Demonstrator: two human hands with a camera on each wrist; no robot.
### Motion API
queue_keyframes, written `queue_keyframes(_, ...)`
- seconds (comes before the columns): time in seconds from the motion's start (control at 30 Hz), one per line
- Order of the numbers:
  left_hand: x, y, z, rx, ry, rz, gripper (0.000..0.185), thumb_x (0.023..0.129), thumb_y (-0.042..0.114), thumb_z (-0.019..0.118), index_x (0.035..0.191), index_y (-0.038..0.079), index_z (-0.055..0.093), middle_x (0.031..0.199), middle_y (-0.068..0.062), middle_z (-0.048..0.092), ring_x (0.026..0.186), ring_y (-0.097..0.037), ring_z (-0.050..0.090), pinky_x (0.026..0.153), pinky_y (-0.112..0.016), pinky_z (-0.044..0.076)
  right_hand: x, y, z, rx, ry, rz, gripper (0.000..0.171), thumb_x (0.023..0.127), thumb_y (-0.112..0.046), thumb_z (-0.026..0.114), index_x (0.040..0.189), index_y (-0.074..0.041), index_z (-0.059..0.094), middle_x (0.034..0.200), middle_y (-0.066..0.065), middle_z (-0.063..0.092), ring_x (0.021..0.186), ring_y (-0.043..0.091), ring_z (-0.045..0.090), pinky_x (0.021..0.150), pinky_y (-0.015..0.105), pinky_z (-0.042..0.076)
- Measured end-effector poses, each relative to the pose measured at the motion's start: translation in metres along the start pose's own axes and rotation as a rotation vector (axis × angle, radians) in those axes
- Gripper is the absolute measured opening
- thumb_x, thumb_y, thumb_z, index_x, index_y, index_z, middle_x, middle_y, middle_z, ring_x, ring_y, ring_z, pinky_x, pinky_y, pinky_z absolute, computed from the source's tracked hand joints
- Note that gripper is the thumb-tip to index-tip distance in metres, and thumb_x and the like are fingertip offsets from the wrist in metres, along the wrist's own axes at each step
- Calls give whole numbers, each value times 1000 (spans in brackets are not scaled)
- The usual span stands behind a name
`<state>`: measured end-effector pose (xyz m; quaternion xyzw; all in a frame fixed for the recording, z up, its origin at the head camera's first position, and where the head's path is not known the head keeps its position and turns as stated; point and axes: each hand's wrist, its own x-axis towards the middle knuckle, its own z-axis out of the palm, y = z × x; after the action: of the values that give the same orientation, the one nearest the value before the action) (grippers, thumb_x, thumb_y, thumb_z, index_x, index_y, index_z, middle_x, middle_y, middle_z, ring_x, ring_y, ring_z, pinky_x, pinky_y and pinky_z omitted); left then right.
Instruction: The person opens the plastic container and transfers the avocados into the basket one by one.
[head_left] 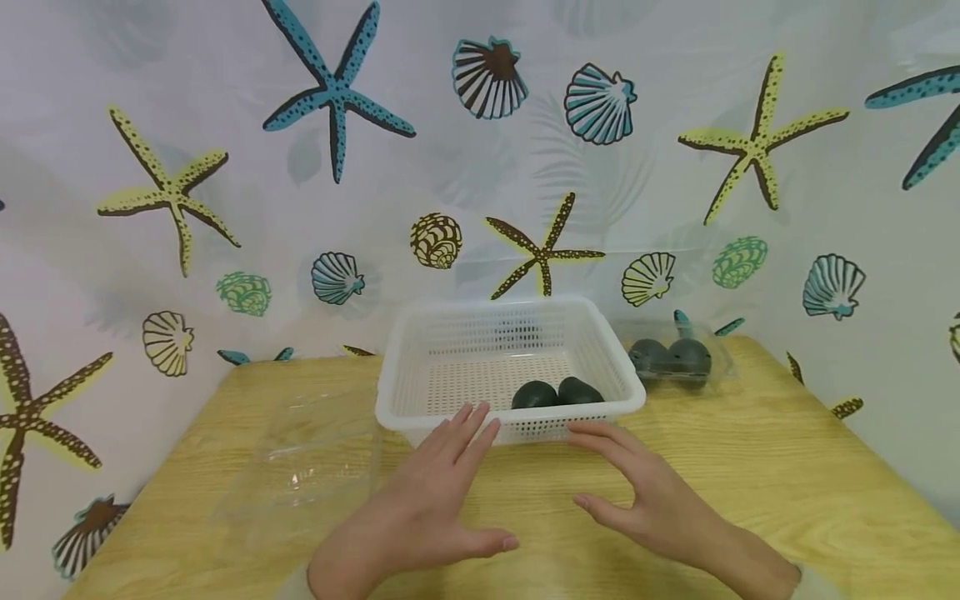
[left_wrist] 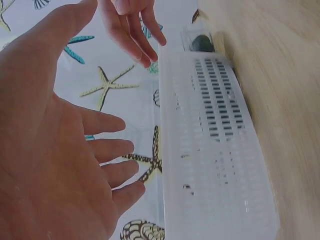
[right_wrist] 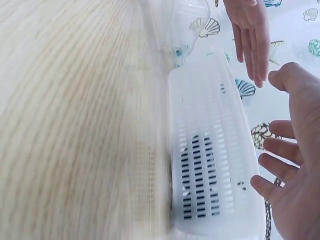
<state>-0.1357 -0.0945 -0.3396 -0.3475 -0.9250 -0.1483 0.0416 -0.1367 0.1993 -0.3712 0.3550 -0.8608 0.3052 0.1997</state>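
A white plastic basket [head_left: 510, 427] with slotted walls stands at the middle of the table's back. Inside it, against the near wall, lie two dark green avocados [head_left: 535, 395]. My left hand [head_left: 420, 504] is over the table in front of the basket, fingers straight and thumb out to the side, holding nothing. In the head view its fingertips overlap the basket's near rim. To the right, my right hand [head_left: 652, 500] has its fingers loosely bent and its thumb apart, with nothing held. Its fingertips are close to the basket's near right side.
A clear plastic clamshell [head_left: 318, 458] lies on the table to the left of the basket. At the back right another clear container [head_left: 720, 362] holds two dark round avocados [head_left: 688, 358]. Behind the wooden table [head_left: 787, 467] hangs a cloth [head_left: 465, 183] printed with starfish and shells.
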Motion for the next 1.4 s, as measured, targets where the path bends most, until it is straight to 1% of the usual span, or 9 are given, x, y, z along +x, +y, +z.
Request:
queue_keyframes(0.13, 8, 7, 6, 20, -22, 60, 111, 79, 77, 60, 159, 12, 20, 168, -4, 8, 155, -26, 10, 124, -45, 25, -8, 10, -8, -13, 19, 20, 60, 83, -13, 80, 137, -21, 56, 142, -4, 52, 126, 12, 54, 106, 7, 36)
queue_keyframes(0.33, 22, 21, 16, -1, -78, 169, 108, 82, 74, 61, 159, 12, 19, 168, -6, 10, 155, -27, 11, 122, -44, 30, -23, 28, -27, -120, 54, 95, 53, 82, -12, 80, 131, -22, 60, 136, -7, 56, 124, 5, 54, 101, 2, 35)
queue_keyframes(0.5, 38, 30, 33, -7, -74, 300, 102, 85, 68, 61, 158, 9, 22, 167, -9, 14, 154, -27, 15, 121, -39, 31, -33, 47, -40, -206, 51, 194, 44, 85, -18, 78, 126, -21, 63, 132, -7, 59, 119, 11, 57, 93, 8, 44)
queue_keyframes(0.63, 54, 42, 46, -31, -99, 361, 92, 92, 61, 58, 157, 8, 23, 166, -10, 15, 154, -25, 17, 121, -35, 31, -37, 61, -50, -251, 47, 236, 36, 89, -19, 74, 124, -16, 64, 130, -1, 61, 116, 23, 60, 89, 28, 53)
queue_keyframes(0.73, 68, 51, 53, -28, -112, 372, 82, 97, 55, 53, 157, 7, 24, 165, -10, 20, 153, -24, 21, 121, -32, 31, -35, 71, -57, -259, 40, 268, 33, 93, -19, 70, 123, -9, 63, 130, 9, 61, 117, 33, 59, 86, 52, 52)
queue_keyframes(0.83, 81, 59, 60, -15, -106, 371, 76, 100, 50, 50, 156, 7, 25, 163, -9, 26, 152, -23, 26, 121, -29, 30, -31, 82, -63, -258, 25, 312, 32, 96, -21, 65, 123, -4, 62, 130, 16, 59, 118, 41, 56, 88, 61, 49)
queue_keyframes(1.13, 115, 82, 82, -42, -125, 335, 70, 101, 49, 47, 157, 12, 25, 161, 0, 28, 151, -17, 25, 121, -24, 28, -12, 114, -80, -348, -35, 395, 35, 98, -22, 62, 121, 3, 59, 131, 27, 53, 118, 48, 51, 91, 65, 46)
queue_keyframes(1.23, 125, 88, 89, -42, -85, 323, 68, 102, 46, 48, 156, 13, 26, 159, 1, 31, 150, -16, 26, 120, -23, 29, -5, 124, -81, -370, -83, 431, 39, 98, -24, 60, 125, 5, 57, 132, 28, 52, 117, 48, 52, 92, 65, 46)
queue_keyframes(1.4, 142, 96, 100, -23, 27, 310, 62, 101, 38, 53, 152, 10, 32, 152, 0, 38, 143, -10, 35, 116, -17, 33, 6, 139, -83, -416, -120, 463, 43, 99, -25, 59, 127, 7, 53, 127, 28, 54, 112, 48, 55, 91, 64, 47)
